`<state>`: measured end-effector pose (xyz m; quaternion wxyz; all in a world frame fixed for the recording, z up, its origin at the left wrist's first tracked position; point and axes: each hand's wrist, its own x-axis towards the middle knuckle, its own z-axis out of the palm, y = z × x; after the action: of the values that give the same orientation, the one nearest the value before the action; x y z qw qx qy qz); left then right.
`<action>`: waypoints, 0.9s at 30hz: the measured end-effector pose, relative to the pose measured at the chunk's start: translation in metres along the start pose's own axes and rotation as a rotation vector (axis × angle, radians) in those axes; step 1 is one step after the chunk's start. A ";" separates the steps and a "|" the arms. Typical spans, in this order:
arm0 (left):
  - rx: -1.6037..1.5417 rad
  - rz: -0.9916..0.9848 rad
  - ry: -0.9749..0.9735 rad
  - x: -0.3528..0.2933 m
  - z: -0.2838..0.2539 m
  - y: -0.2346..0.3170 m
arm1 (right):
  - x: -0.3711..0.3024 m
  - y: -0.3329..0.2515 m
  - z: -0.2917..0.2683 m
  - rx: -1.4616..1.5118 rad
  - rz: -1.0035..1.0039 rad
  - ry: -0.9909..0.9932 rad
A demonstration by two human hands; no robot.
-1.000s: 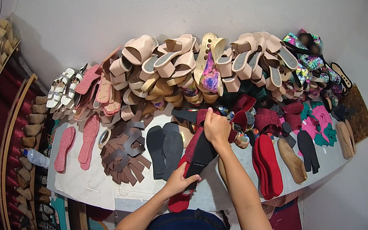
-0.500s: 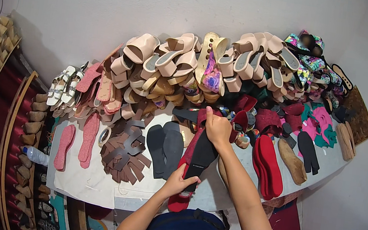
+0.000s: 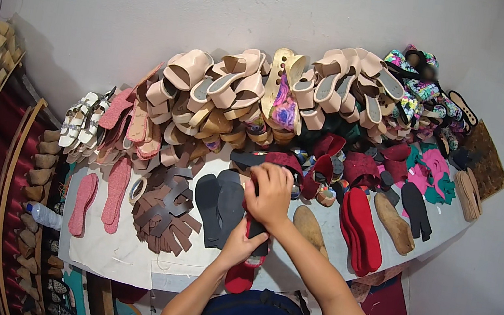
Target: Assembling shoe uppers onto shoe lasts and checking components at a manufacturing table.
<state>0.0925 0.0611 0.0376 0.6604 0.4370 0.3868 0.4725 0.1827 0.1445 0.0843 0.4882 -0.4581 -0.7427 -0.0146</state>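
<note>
A red sandal with a black sole [image 3: 239, 279] is held in front of my body, over the table's near edge. Its red end points toward me. My left hand [image 3: 242, 246] grips it from the left side, thumb lying across the black sole. Higher up, my right hand [image 3: 271, 193] is closed over the sole with bent fingers and covers most of it. Dark red strap material [image 3: 284, 161] shows just beyond the right hand. Left of the hands lie dark grey soles [image 3: 218, 205]. A wooden shoe last [image 3: 311, 227] lies beside my right wrist.
Beige heeled sandals [image 3: 231, 81] are piled along the wall. The white table [image 3: 111, 257] also carries brown strap pieces [image 3: 166, 220], pink soles [image 3: 84, 203], stacked red soles [image 3: 359, 230] and another wooden last [image 3: 394, 223]. A rack of lasts [image 3: 41, 177] stands at the left.
My right hand has gone from a thumb-up grip at the far end to lying over the sole, nearer my left hand. The left hand keeps its grip. The view has shifted slightly.
</note>
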 end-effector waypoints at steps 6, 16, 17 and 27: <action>0.095 -0.045 -0.036 0.008 0.000 0.007 | 0.013 0.027 0.015 -0.137 0.145 -0.065; 0.265 -0.003 -0.042 0.000 -0.004 -0.002 | 0.040 0.060 0.008 -0.039 0.559 -0.482; 0.288 -0.013 -0.029 -0.001 -0.004 -0.001 | 0.041 0.059 0.009 -0.042 0.560 -0.482; 0.415 0.006 -0.068 -0.007 -0.010 0.000 | 0.045 0.055 0.012 -0.049 0.573 -0.508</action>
<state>0.0814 0.0570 0.0350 0.5675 0.5803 0.4522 0.3696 0.2076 0.2118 0.0879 0.2618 -0.6479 -0.6811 0.2186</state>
